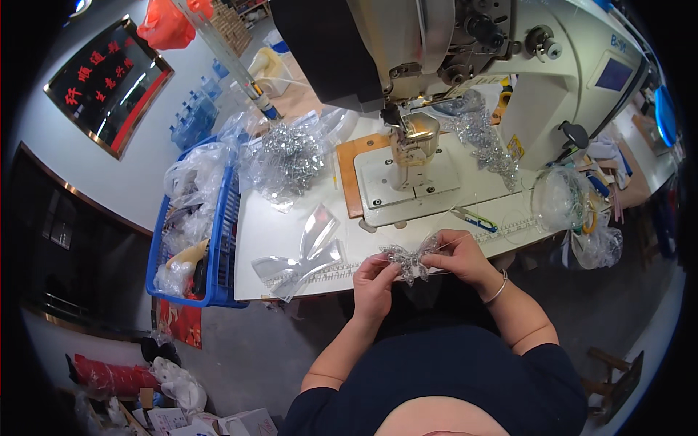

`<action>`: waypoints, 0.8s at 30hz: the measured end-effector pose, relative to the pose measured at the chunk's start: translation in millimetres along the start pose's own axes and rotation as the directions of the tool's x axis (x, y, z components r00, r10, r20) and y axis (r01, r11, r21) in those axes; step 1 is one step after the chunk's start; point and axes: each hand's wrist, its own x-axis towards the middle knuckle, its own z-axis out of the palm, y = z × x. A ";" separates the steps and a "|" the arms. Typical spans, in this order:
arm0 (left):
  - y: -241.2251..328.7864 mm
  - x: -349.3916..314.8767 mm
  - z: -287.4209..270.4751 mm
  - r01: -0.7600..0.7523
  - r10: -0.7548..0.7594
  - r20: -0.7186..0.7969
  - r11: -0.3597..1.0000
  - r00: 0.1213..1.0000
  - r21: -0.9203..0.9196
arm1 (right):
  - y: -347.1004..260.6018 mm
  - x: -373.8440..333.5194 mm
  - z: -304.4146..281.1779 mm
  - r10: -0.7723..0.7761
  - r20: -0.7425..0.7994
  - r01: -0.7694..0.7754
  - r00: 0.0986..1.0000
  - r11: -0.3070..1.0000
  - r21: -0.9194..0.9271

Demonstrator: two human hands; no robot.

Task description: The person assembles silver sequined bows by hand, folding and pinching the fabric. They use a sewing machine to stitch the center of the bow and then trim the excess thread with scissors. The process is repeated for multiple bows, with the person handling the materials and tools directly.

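Between my two hands, at the front edge of the sewing table (251, 218), is a silver butterfly-shaped sequined or beaded ornament (411, 260). My left hand (374, 283) pinches its left side, fingers closed. My right hand (463, 258) grips the other wing between thumb and fingers. A fine thread seems to run off near the right hand. Just beyond that hand lie green-and-dark thread snips (476, 219). To the left of the ornament, clear plastic bow-shaped pieces (304, 256) rest over a printed ruler strip (349, 267).
A white sewing machine (560, 80) stands over the table, its metal plate (414, 190) beyond my hands. Silver ornaments (291, 156) are heaped at left, with more (483, 138) behind the needle area. A blue basket (225, 251) adjoins the left edge; plastic-wrapped thread (561, 198) sits right.
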 end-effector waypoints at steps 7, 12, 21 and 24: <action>-8.3 5.6 -12.2 -0.081 0.080 0.011 0.992 0.997 0.101 | -3.8 0.5 2.5 0.065 -0.011 -0.065 0.998 0.998 -0.024; -11.4 4.9 -17.0 -0.067 0.068 0.000 0.987 0.998 0.147 | -10.5 -0.7 -0.4 0.149 0.043 -0.148 0.988 0.988 -0.031; -2.2 2.2 -8.2 -0.238 0.268 -0.031 0.897 0.963 0.373 | -18.3 -4.3 -2.6 0.210 0.091 -0.220 0.973 0.969 0.116; -7.0 -1.1 -4.3 -0.261 0.303 -0.059 0.894 0.951 0.365 | -15.0 -5.3 4.5 0.004 -0.022 -0.012 1.000 0.923 -0.385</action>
